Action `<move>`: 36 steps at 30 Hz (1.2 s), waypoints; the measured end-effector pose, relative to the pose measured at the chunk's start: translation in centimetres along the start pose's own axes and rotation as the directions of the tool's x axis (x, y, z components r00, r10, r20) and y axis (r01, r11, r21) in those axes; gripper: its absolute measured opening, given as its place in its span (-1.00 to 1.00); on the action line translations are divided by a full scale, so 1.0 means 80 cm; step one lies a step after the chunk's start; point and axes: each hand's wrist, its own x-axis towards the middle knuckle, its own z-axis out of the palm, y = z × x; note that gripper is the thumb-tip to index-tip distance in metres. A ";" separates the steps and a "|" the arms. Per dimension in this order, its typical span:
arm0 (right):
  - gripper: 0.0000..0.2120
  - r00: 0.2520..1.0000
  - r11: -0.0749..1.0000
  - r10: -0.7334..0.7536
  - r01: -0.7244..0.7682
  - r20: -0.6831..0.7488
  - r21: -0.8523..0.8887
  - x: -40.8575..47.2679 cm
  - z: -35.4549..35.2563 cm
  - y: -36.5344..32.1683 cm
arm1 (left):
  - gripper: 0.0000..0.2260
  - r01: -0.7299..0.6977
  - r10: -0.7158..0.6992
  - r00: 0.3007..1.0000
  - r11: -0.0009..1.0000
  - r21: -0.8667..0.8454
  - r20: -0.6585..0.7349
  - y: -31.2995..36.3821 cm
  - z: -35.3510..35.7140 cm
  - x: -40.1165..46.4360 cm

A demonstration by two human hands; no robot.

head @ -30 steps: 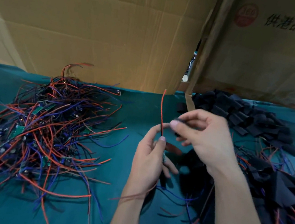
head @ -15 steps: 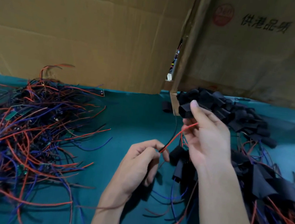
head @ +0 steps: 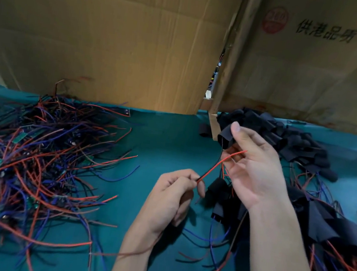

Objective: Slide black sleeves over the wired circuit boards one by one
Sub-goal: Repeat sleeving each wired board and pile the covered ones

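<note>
Our left hand (head: 172, 193) pinches the red wire (head: 219, 164) near its board end; our right hand (head: 256, 167) pinches a black sleeve (head: 225, 136) above the tabletop (head: 167, 147). Both look light and limp; we would grip the sleeve's mouth.

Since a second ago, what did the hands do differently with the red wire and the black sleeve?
The right hand lifted its black sleeve up and away toward the sleeve pile. The left hand sank lower and its red wire, which stood upright, now slants up to the right hand. Both hands kept their grips, and the loose wire heap stayed on the green cloth.
</note>
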 end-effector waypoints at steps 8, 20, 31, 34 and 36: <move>-0.88 0.998 0.997 0.033 -0.029 -0.046 0.074 0.001 -0.003 0.000 | -0.77 -0.010 0.009 1.000 0.998 -0.065 -0.019 -0.001 -0.002 0.001; -0.85 0.998 0.994 0.005 0.003 -0.070 0.114 0.001 -0.004 -0.002 | -0.69 -0.001 -0.003 0.998 0.998 -0.060 -0.067 -0.001 -0.002 0.003; -0.88 0.966 0.947 -0.260 0.252 -0.012 -0.198 0.001 -0.011 0.008 | -0.73 0.003 -0.005 0.997 1.000 -0.017 -0.080 -0.002 0.001 0.001; -0.79 0.971 0.892 -0.235 0.230 0.035 -0.389 0.002 -0.010 0.017 | -0.78 -0.010 0.012 0.996 1.000 0.019 -0.093 -0.005 0.002 0.003; -0.73 0.984 0.848 -0.165 0.178 0.071 -0.499 0.001 -0.005 0.026 | -0.91 -0.006 0.009 0.993 1.000 0.027 -0.120 -0.006 0.001 0.006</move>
